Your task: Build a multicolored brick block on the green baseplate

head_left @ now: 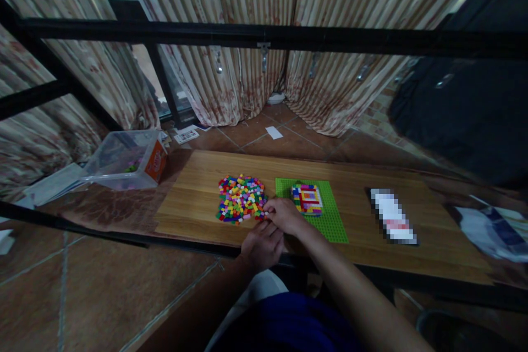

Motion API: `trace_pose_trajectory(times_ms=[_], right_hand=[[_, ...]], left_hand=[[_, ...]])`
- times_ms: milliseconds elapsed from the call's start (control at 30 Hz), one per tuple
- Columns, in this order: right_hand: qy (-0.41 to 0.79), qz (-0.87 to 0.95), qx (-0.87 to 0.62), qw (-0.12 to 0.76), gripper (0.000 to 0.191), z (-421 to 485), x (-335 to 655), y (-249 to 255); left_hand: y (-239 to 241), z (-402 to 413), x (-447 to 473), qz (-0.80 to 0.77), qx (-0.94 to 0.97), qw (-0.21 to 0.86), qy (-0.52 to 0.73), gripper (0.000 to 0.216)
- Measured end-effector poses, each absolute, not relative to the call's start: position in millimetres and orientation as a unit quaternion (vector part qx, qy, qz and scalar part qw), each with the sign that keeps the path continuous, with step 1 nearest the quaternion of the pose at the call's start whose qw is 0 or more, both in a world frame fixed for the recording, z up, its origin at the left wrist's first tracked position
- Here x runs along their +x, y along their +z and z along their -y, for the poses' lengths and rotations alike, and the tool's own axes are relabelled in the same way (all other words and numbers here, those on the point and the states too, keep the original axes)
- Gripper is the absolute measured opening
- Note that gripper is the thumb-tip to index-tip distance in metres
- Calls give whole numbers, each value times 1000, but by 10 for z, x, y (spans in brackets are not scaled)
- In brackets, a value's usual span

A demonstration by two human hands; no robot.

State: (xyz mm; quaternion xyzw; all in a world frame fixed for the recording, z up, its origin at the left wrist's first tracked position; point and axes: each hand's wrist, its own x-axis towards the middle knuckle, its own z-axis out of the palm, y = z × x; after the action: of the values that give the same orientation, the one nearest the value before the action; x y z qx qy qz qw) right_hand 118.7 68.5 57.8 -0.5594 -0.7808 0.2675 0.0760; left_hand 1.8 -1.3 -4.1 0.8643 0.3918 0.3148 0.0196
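A pile of small multicoloured bricks (241, 198) lies on the wooden table (198, 187). To its right sits a green baseplate (330, 214) carrying a square block of coloured bricks (307, 198). My right hand (284, 214) rests at the pile's right edge, fingers pinched together on something too small to make out. My left hand (262, 245) is just below it at the table's front edge, fingers curled toward the same spot; what it holds is hidden.
A clear plastic box (127, 162) with an orange label lies tipped at the table's left end. A flat black-and-white object (391, 215) lies right of the baseplate. Papers (490, 231) sit at far right. A black metal bar (264, 36) crosses above. Curtains hang behind.
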Motion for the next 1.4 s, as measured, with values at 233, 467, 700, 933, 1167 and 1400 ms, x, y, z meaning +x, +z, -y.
trace_pose_trajectory(times_ms=[233,467,700,933,1167,1400], right_hand=[[277,794,-538,51,27,-739,1199,635],[272,794,-542,51,22,-744,1178,620],[265,797,-540,49,20,-750,1150,616],[245,810,-532,18,24,-762,1094,708],[226,803,-552,12,19,-794,1055,735],[216,785,-579,51,9,-856,884,545]], left_hand=[[-30,5,13,-382,868,32,316,19],[-44,12,13,-388,861,15,328,20],[-47,-8,-5,-391,863,-5,319,15],[-60,-31,-46,-391,865,-46,312,14],[-36,-49,-68,-384,870,-56,305,16],[-21,-51,-106,-392,866,-56,305,17]])
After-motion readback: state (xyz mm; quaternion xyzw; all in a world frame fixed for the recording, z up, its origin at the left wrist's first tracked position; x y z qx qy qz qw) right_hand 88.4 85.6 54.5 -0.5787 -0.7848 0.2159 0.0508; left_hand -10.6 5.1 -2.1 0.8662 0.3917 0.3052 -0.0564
